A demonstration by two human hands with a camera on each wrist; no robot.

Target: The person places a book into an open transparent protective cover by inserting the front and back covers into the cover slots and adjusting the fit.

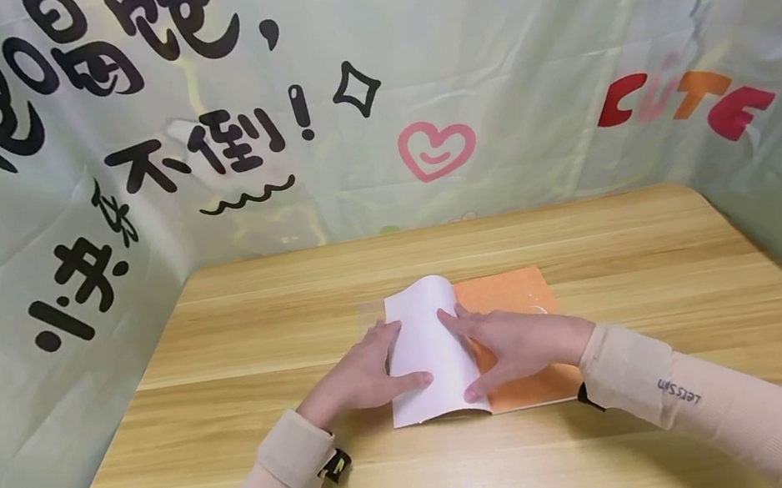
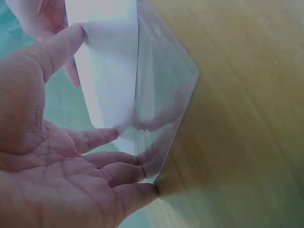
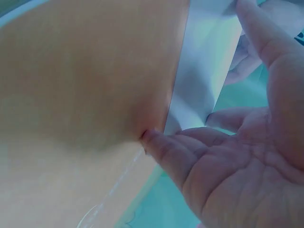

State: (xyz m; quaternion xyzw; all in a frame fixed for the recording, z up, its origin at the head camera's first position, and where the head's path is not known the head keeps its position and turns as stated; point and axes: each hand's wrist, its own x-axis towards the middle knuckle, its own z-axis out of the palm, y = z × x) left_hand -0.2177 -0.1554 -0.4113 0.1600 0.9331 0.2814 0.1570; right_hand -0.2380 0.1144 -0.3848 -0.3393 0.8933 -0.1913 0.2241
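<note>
White page [image 1: 424, 340]: left hand [image 1: 364, 370] at nine o'clock, right hand [image 1: 515, 341] at three, both spread, touching it. Suggest even pressure, six toward twelve, against curling.

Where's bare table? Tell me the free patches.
The wood-grain table is bare between the orange booklet and fabric backdrop, outside the left sleeve and right sleeve, and between those sleeves. Crowded: the booklet, under left hand and right hand.

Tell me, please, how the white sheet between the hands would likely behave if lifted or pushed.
The white sheet probably flexes rather than staying stiff, since it bows beside the orange panel. Its thin-looking edge suggests it is light and could crease under a firm push.
</note>
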